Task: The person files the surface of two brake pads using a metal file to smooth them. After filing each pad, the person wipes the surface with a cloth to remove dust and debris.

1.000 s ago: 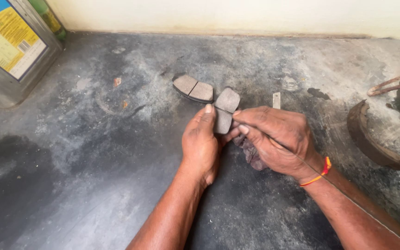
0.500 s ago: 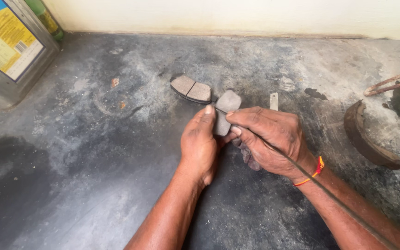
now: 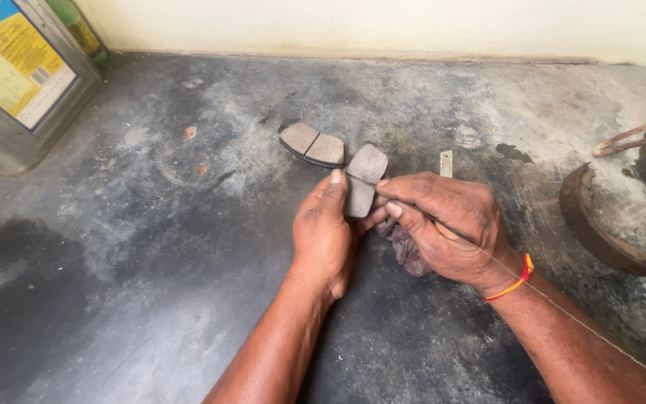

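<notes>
Two hands: I see both on one brake pad (image 3: 364, 182).
Left hand (image 3: 324, 232): grips the pad.
Right hand (image 3: 443, 224): pinches a thin wire (image 3: 562, 310) against it.
Second pad (image 3: 312, 144): lies on the floor (image 3: 151, 284), just behind.

Right hand (image 3: 443, 224) shifted slightly left along brake pad (image 3: 363, 179); thin wire (image 3: 562, 310) now trails across right forearm. Left hand (image 3: 327, 228) thumb raised against pad edge.

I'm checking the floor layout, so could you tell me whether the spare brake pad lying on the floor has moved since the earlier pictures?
No. The spare brake pad lies at the same spot beside the floor stain and small metal strip; only the camera shifted slightly.
</notes>
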